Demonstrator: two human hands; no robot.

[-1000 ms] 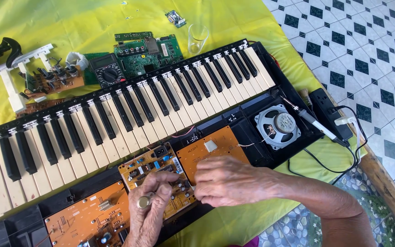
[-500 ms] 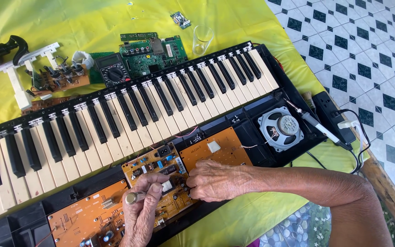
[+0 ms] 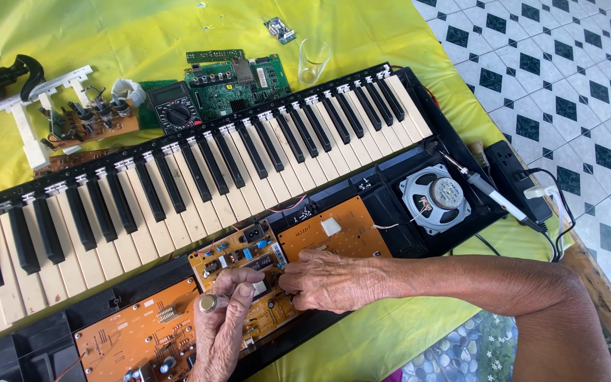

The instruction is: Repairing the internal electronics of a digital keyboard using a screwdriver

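Note:
An opened electronic keyboard (image 3: 199, 177) lies on a yellow cloth, its black and white keys bare and its lower casing off. My left hand (image 3: 220, 329) comes up from the bottom edge and grips a small tool with a round metal end (image 3: 208, 303), held over the middle orange circuit board (image 3: 249, 258). My right hand (image 3: 327, 281) reaches in from the right and lies on the same board, its fingertips pinched against the board's right edge close to my left hand. What is under the fingertips is hidden.
More orange boards (image 3: 143, 332) (image 3: 334, 230) flank the middle one. A round speaker (image 3: 436, 198) sits at the right end, with a soldering iron (image 3: 493, 194) and black power strip (image 3: 525, 177) beside it. Green boards (image 3: 238, 78), a multimeter (image 3: 175, 106), a clear glass (image 3: 312, 60) and white plastic parts (image 3: 33, 120) lie behind the keys.
The view has drifted a little. My right hand has crept slightly left along the board toward my left hand, which still holds the tool in nearly the same spot.

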